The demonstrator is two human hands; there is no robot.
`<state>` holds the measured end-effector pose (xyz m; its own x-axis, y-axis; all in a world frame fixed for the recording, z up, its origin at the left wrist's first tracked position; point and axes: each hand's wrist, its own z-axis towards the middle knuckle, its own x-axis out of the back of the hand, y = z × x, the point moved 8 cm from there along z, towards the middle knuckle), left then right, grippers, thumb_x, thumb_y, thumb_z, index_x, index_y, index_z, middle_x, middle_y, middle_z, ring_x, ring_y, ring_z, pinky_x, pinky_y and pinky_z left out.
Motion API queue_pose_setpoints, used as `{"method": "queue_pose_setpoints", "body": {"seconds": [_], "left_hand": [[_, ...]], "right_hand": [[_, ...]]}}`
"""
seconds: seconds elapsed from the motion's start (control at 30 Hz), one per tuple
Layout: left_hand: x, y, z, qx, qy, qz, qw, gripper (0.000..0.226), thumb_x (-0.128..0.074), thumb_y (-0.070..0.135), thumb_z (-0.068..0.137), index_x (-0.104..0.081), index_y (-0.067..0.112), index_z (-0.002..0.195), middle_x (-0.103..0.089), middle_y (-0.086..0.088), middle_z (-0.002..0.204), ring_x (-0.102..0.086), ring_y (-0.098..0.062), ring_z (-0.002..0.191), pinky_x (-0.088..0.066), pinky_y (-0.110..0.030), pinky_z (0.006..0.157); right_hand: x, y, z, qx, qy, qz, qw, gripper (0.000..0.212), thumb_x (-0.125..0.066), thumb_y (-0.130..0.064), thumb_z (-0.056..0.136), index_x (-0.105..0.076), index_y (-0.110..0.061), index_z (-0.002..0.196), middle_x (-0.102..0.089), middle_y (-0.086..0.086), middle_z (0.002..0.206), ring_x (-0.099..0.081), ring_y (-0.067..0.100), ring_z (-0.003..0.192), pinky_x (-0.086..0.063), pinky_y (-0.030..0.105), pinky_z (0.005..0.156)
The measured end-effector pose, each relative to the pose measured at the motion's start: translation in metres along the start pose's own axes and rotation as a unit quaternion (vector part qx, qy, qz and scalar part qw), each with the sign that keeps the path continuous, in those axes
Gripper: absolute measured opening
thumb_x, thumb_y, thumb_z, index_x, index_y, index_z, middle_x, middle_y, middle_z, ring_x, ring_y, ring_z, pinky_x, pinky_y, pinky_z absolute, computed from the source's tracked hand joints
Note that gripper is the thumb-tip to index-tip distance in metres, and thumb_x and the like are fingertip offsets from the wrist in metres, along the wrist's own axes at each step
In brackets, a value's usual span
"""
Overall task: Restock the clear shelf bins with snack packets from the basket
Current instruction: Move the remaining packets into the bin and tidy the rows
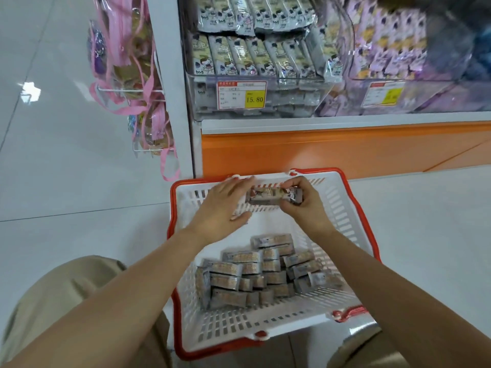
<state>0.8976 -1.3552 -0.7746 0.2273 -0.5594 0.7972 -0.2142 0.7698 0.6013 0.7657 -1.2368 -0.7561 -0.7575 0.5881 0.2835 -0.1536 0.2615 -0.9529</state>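
We hold one snack packet (273, 196) in the air over the far end of the basket (345, 216). Our right grip (305, 205) is clamped on it, with thumb and fingertips pinching its right end. Our left grip (223, 205) is spread apart, fingers straight, just at the packet's left end. We cannot tell whether it really touches the wrapper.

Below both grips and nearer to us, the pile of packets (255, 272) lies in the bottom of the white, red-rimmed basket, which stands on the floor (66, 181).

Beyond and above the grips is the orange panel (318, 150) of the shelf unit. Higher still is the clear bin (289, 83), already holding rows of packets. A price label (241, 94) reading 15.80 sits on its front.

To the right of that bin, up and away from our right grip, a second bin (353, 75) holds purple packets. Far up and to the left of our left grip, pink-ribboned bags (127, 62) hang on a wire rack beside the shelf.
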Motion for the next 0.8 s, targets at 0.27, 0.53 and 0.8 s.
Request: {"method": "queue_pose_setpoints", "body": {"seconds": [0.27, 0.53, 0.8], "left_hand": [[0.061, 0.047, 0.030, -0.053, 0.111, -0.045, 0.991, 0.043, -0.042, 0.037, 0.089, -0.062, 0.018, 0.123, -0.058, 0.004, 0.109, -0.048, -0.013, 0.103, -0.037, -0.031, 0.085], [0.165, 0.102, 0.044, -0.076, 0.329, 0.171, 0.925, 0.055, -0.048, 0.017, 0.087, -0.045, 0.007, 0.141, -0.040, -0.013, 0.149, -0.031, -0.031, 0.142, -0.017, -0.054, 0.119], [0.158, 0.075, 0.059, -0.002, 0.218, 0.298, 0.929, 0.078, -0.059, 0.017, 0.081, -0.028, 0.012, 0.152, -0.038, -0.010, 0.151, -0.031, -0.029, 0.141, -0.010, -0.048, 0.122]], "right_hand": [[0.031, -0.061, -0.006, 0.097, -0.021, -0.089, 0.991, 0.022, -0.067, -0.009, 0.078, -0.064, -0.014, 0.099, -0.064, 0.007, 0.098, -0.059, 0.024, 0.088, -0.050, 0.033, 0.081], [0.075, -0.164, -0.004, 0.253, 0.133, -0.041, 0.957, 0.022, -0.065, -0.002, 0.087, -0.062, -0.020, 0.098, -0.062, -0.006, 0.096, -0.057, 0.016, 0.087, -0.047, 0.029, 0.079], [0.077, -0.214, 0.038, 0.272, 0.262, -0.138, 0.915, 0.013, -0.066, -0.018, 0.090, -0.066, -0.019, 0.103, -0.063, -0.011, 0.096, -0.055, 0.006, 0.083, -0.049, 0.024, 0.068]]}}
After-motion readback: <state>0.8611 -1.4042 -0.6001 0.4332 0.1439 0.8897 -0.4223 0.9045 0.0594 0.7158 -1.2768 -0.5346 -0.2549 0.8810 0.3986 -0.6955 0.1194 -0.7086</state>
